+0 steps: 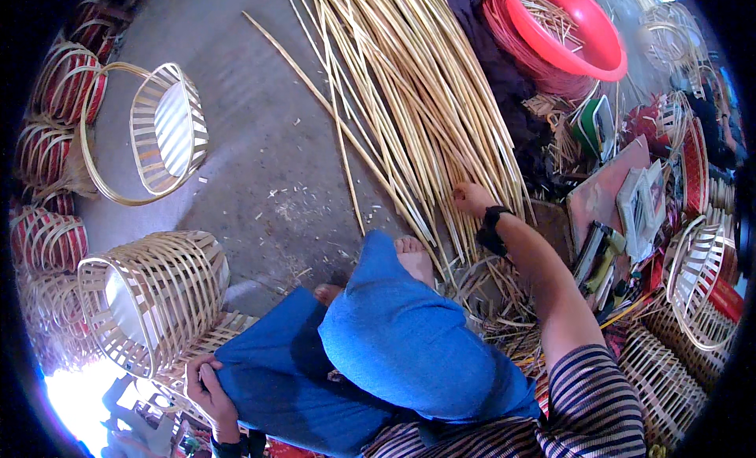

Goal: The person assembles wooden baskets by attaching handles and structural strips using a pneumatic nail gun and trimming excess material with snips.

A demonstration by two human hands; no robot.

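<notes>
A long bundle of pale cane rods (417,80) runs across the floor from my feet to the far edge. My right hand (472,200), with a dark band at the wrist, is closed over the near part of the bundle. Whatever its fingers pinch there cannot be made out. My left hand (209,391) rests at the edge of the blue cloth (417,340) over my legs, loosely curved with thumb and fingers apart, holding nothing visible. Just beyond it, a woven slatted basket (169,292) lies on its side.
A handled basket (169,131) stands far left, beside stacked red-and-pale baskets (63,159). At the far right, a red basin (606,52) holds short sticks. Tools (598,253), cane scraps (492,289) and more baskets (661,371) crowd my right side.
</notes>
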